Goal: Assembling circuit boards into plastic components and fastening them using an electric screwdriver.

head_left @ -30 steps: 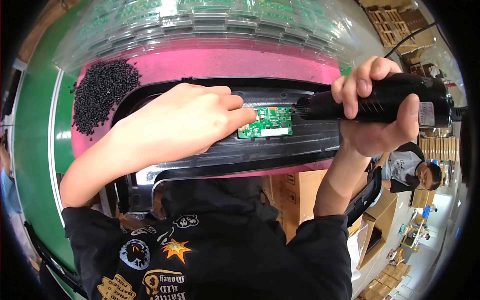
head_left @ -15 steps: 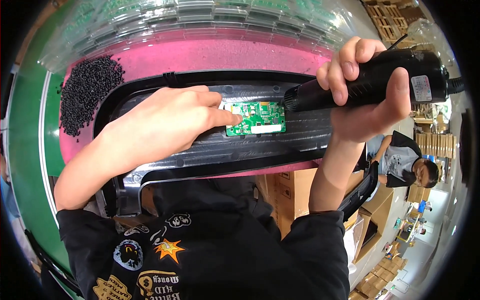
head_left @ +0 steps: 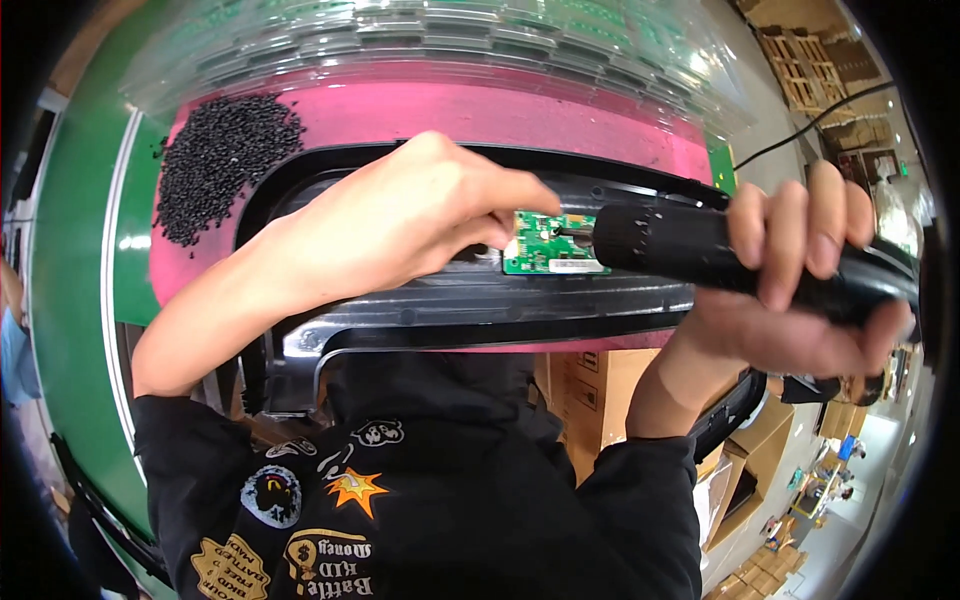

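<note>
A green circuit board [head_left: 532, 262] lies in a long black plastic housing [head_left: 450, 318]. My left hand [head_left: 430, 205] reaches over the housing to the board's left end. Its index finger stretches across the board's upper edge, apart from the bent fingers below it, and nothing shows held between them. In my right hand [head_left: 800, 250] is a black electric screwdriver [head_left: 670, 238], fingers wrapped round its body. The tool lies almost level, its bit [head_left: 572, 233] pointing left over the board and close to my left fingertips. Whether the bit touches the board I cannot tell.
A pile of small black screws [head_left: 220, 160] lies on the pink mat [head_left: 380, 108], left of the housing. Stacked clear plastic trays [head_left: 430, 45] line the far side. A dark cable [head_left: 815, 125] runs at upper right. Cardboard boxes [head_left: 610, 390] stand below the table's near edge.
The screwdriver has come down and its bit now reaches over the board. My left index finger has left the board's left part and stretches along its upper edge. The view has shifted slightly.
</note>
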Motion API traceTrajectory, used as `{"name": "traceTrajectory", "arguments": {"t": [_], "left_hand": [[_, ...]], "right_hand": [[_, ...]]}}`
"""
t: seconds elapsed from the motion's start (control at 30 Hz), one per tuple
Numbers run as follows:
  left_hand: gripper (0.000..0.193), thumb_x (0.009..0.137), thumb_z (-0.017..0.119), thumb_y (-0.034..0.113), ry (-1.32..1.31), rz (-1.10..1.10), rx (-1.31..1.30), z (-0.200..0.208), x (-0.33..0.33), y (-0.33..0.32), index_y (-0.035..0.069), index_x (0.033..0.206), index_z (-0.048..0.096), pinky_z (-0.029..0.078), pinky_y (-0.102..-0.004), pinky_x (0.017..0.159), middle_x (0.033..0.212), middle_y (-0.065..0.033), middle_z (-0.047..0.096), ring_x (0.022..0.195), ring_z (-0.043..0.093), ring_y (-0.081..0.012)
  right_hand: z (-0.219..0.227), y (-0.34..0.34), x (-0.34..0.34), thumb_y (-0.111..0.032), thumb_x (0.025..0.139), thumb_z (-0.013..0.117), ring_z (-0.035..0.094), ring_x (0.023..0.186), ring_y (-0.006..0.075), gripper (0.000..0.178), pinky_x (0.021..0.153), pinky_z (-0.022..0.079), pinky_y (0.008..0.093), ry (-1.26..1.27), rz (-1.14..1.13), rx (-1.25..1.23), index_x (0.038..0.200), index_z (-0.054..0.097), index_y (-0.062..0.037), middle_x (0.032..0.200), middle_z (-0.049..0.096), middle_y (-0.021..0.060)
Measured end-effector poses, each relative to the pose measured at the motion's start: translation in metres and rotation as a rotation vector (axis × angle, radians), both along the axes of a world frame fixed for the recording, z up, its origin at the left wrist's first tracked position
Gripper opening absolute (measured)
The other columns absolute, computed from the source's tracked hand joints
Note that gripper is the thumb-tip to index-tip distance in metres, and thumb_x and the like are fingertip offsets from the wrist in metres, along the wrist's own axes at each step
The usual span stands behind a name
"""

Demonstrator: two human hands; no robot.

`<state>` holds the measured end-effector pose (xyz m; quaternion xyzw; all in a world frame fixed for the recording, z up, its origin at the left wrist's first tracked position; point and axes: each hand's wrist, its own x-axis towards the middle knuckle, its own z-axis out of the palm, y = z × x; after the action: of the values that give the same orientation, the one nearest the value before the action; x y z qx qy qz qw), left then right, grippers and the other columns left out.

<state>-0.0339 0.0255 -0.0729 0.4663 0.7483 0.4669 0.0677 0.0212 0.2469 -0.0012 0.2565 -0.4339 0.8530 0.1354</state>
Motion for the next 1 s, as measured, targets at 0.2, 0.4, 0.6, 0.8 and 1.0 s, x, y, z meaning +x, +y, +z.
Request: {"name": "traceTrajectory", "arguments": {"t": [0.2,0.4,0.6,0.8,1.0], "left_hand": [[0.033,0.069,0.079,0.007,0.052,0.057,0.165,0.013,0.004,-0.007,0.0,0.098,0.066,0.053,-0.0287,0.062,0.075,-0.008,0.067,0.07,0.068,-0.0175],[0.024,0.068,0.079,0.002,0.127,0.089,0.23,0.012,0.005,-0.01,-0.001,0.087,0.065,0.051,-0.0282,0.059,0.074,-0.0084,0.066,0.066,0.064,-0.0196],[0.024,0.064,0.077,-0.003,0.214,0.086,0.274,0.008,0.002,-0.007,-0.003,0.085,0.064,0.049,-0.0304,0.058,0.074,-0.0091,0.065,0.065,0.062,-0.0231],[0.022,0.066,0.075,-0.005,0.299,0.09,0.307,0.004,-0.001,-0.005,-0.003,0.084,0.064,0.049,-0.0306,0.058,0.072,-0.0097,0.064,0.065,0.062,-0.0238],[0.018,0.07,0.073,-0.003,0.275,0.173,0.154,0.005,0.0,-0.008,-0.001,0.086,0.064,0.049,-0.0309,0.058,0.073,-0.0095,0.064,0.066,0.063,-0.0259]], "right_hand": [[0.008,-0.018,0.01,-0.036,0.072,0.07,0.046,0.047,0.0069,0.039,0.056,0.038,0.0265,0.047,0.024,-0.101,0.089,0.046,-0.0102,0.076,0.048,-0.0018],[0.009,-0.028,0.01,-0.036,0.071,0.071,0.046,0.048,0.007,0.04,0.056,0.037,0.0269,0.063,-0.03,-0.05,0.089,0.047,-0.0093,0.078,0.048,-0.0012],[0.009,-0.025,0.009,-0.038,0.071,0.071,0.046,0.049,0.0077,0.043,0.056,0.037,0.0272,0.106,-0.018,0.027,0.092,0.048,-0.0084,0.079,0.048,-0.0003],[0.007,-0.021,0.004,-0.041,0.071,0.072,0.048,0.049,0.0086,0.047,0.057,0.038,0.0276,0.153,0.025,0.124,0.095,0.049,-0.0073,0.081,0.048,0.0007],[-0.01,-0.023,-0.022,-0.055,0.075,0.067,0.051,0.052,0.009,0.059,0.058,0.042,0.0286,0.26,0.282,0.156,0.103,0.05,-0.0064,0.085,0.05,0.0019]]}}
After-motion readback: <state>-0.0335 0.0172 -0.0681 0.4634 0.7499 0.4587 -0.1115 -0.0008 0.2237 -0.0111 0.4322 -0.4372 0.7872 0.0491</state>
